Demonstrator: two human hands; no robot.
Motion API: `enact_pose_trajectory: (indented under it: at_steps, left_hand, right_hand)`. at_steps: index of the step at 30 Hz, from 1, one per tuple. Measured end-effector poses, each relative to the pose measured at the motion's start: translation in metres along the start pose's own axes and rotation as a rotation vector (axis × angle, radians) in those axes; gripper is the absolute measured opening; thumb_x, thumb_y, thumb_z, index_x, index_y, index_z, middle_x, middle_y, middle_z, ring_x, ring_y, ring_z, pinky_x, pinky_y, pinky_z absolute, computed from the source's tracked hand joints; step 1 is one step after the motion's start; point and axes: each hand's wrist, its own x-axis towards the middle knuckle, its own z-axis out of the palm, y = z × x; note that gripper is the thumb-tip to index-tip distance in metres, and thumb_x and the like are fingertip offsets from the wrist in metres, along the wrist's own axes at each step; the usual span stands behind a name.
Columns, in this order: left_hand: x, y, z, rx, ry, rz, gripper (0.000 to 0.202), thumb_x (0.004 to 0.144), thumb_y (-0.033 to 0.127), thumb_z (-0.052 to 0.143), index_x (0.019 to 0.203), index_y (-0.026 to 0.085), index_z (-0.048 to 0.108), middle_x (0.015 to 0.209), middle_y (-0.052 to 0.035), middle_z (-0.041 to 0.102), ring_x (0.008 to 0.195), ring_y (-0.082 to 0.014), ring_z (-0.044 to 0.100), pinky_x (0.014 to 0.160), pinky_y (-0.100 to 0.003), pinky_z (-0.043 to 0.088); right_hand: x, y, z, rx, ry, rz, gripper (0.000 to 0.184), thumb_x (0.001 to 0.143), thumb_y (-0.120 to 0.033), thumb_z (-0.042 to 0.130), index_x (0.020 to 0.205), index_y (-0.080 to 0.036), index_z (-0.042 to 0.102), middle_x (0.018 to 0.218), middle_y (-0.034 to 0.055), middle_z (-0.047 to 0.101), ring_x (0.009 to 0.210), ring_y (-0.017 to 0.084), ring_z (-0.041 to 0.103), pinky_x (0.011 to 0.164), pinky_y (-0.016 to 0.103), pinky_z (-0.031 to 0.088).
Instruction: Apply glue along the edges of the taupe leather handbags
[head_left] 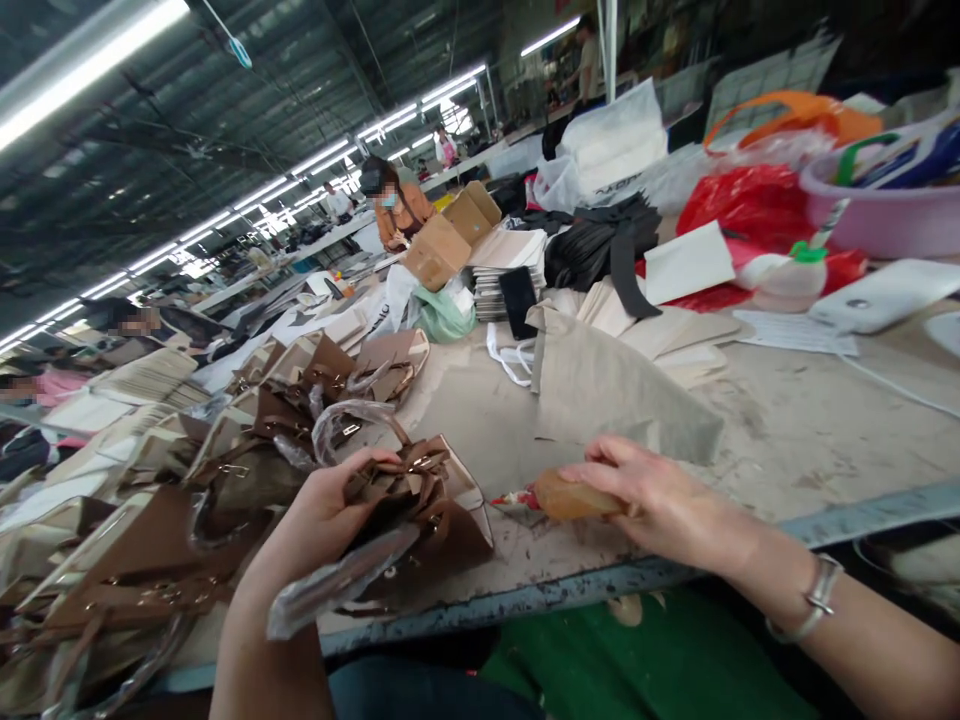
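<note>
A brown handbag (457, 535) with a cream edge lies on its side near the table's front edge, its handles wrapped in clear plastic. My left hand (337, 505) grips it at the top, with the fingertips partly hidden among the straps and metal fittings. My right hand (645, 490) is closed around an amber squeeze bottle (574, 497), held almost level just right of the bag. The bottle's red-smeared tip points left at the cream edge, seemingly a small gap away. Behind the bottle, a flat grey-beige sheet (607, 385) lies on the tabletop.
Several similar brown bags (142, 550) crowd the left side. Behind are a phone (517, 300), stacked sheets (510, 262), a cardboard box (442, 250) and black strips (600, 250). A pink basin (885, 205) and white device (885, 295) stand right. A co-worker (405, 210) is farther back.
</note>
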Motion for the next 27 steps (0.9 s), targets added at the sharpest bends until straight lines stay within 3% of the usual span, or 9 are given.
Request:
enact_pose_trajectory:
  at_steps: [5, 13, 16, 21, 27]
  left_hand:
    - [-0.019, -0.003, 0.006, 0.019, -0.035, 0.064, 0.022, 0.086, 0.029, 0.059, 0.107, 0.028, 0.065, 0.102, 0.0017, 0.072, 0.093, -0.0247, 0.067, 0.083, -0.027, 0.050]
    - [-0.028, -0.021, 0.011, 0.028, 0.036, 0.170, 0.030, 0.083, 0.020, 0.057, 0.109, 0.032, 0.065, 0.107, 0.0030, 0.072, 0.096, -0.0240, 0.068, 0.082, -0.025, 0.052]
    - [-0.030, -0.019, 0.012, 0.055, 0.015, 0.194, 0.033, 0.083, 0.015, 0.054, 0.111, 0.029, 0.064, 0.109, 0.0029, 0.071, 0.098, -0.0206, 0.068, 0.085, -0.022, 0.051]
    - [-0.032, -0.013, 0.013, 0.097, 0.046, 0.272, 0.044, 0.079, 0.006, 0.051, 0.113, 0.031, 0.063, 0.112, 0.0072, 0.070, 0.101, -0.0119, 0.067, 0.091, -0.011, 0.044]
    - [-0.031, -0.017, 0.015, 0.111, 0.014, 0.231, 0.044, 0.079, 0.006, 0.052, 0.114, 0.031, 0.063, 0.113, 0.0055, 0.070, 0.100, -0.0126, 0.067, 0.090, -0.013, 0.047]
  right_hand:
    - [0.013, -0.004, 0.010, -0.050, 0.018, -0.045, 0.056, 0.075, 0.004, 0.052, 0.122, -0.025, 0.060, 0.103, 0.0063, 0.049, 0.092, 0.020, 0.053, 0.080, 0.030, 0.046]
    - [0.034, -0.012, 0.030, -0.230, -0.006, -0.136, 0.050, 0.080, 0.002, 0.049, 0.122, -0.022, 0.061, 0.106, 0.0097, 0.051, 0.099, 0.025, 0.049, 0.088, 0.039, 0.045]
    - [0.037, -0.017, 0.032, -0.238, -0.051, -0.098, 0.044, 0.083, 0.001, 0.049, 0.117, -0.023, 0.064, 0.101, 0.0082, 0.052, 0.098, 0.024, 0.049, 0.088, 0.039, 0.044]
    - [0.039, -0.021, 0.029, -0.112, -0.066, -0.045, 0.049, 0.076, 0.007, 0.049, 0.110, -0.025, 0.066, 0.097, 0.0050, 0.050, 0.093, 0.021, 0.050, 0.083, 0.032, 0.043]
    - [0.041, -0.017, 0.031, -0.181, -0.043, -0.042, 0.053, 0.078, 0.004, 0.051, 0.120, -0.026, 0.063, 0.100, 0.0059, 0.050, 0.097, 0.023, 0.048, 0.087, 0.036, 0.042]
